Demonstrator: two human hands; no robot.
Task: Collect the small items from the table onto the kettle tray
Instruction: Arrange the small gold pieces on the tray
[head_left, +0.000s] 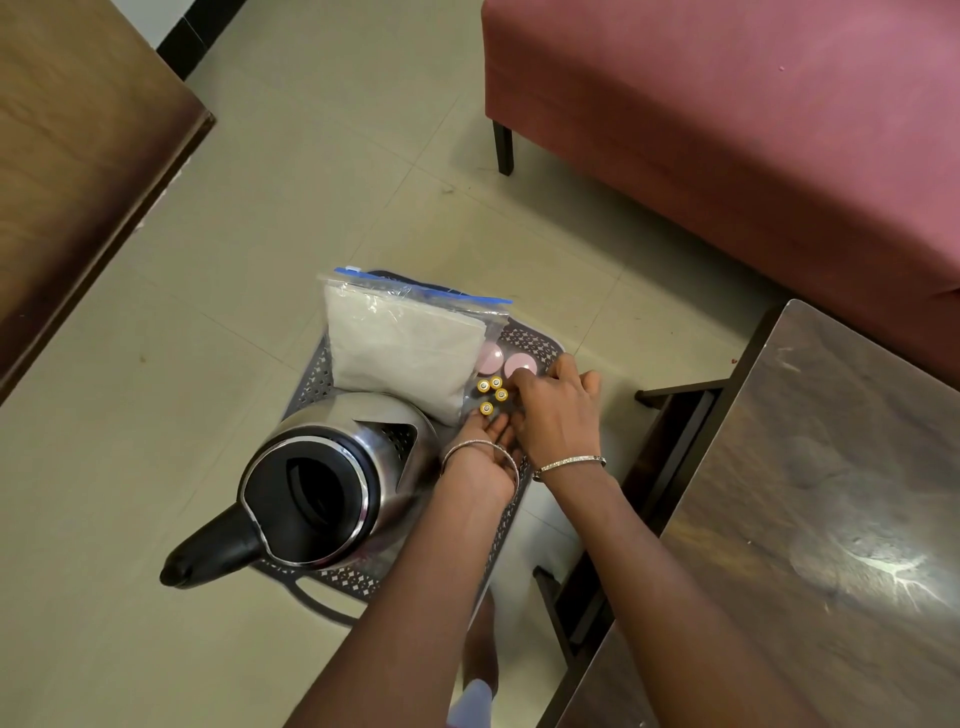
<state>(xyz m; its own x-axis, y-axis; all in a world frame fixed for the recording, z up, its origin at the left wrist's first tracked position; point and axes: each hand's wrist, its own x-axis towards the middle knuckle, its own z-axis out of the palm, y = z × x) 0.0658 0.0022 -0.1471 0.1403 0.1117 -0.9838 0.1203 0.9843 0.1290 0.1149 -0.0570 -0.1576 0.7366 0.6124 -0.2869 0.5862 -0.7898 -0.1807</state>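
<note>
2 pieces of furniture frame the scene, a pink sofa (727, 130) and a dark desk (831, 493), bare in view. Between them, on the floor, a perforated tray (540, 345) is seen carrying a steel kettle (322, 478), a zip bag (405, 353) of pale powder, 2 pink discs (519, 364) and 4 upright batteries (491, 395), grouped tight, probably to stop rolling. The left hand (485, 447) is held palm-up, open beside them; whether the right hand (556, 410), fingers curled downward, grips anything cannot be told.
</note>
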